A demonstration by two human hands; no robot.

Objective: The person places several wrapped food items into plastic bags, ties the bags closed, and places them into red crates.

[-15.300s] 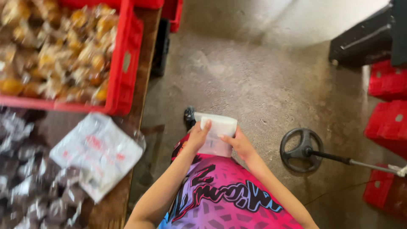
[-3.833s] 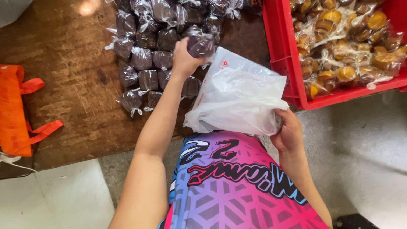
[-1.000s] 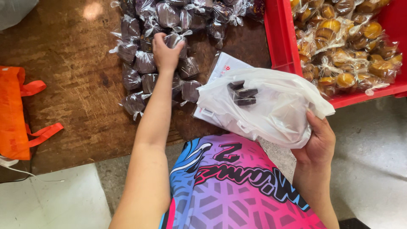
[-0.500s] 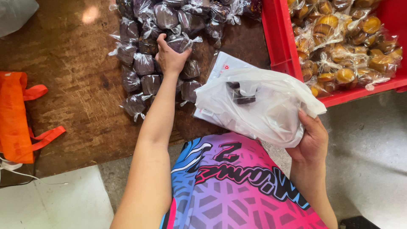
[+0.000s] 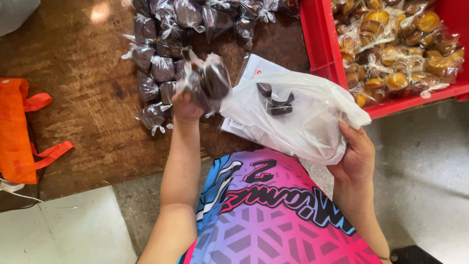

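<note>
Left hand (image 5: 187, 105) at centre frame, clenched around two dark wrapped cakes (image 5: 207, 80), lifted just beside the mouth of a white plastic bag (image 5: 303, 122). Right hand (image 5: 356, 156) at right of centre, grasping that bag from below; dark pieces visible inside. More dark packets (image 5: 156, 68) across the upper part of the brown surface (image 5: 83, 112). Red crate (image 5: 322, 44) of yellow wrapped cakes upper right; orange bag (image 5: 17, 132) at left edge.

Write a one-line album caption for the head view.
Left hand lifts wrapped dark cakes toward white plastic bag held by right hand.
</note>
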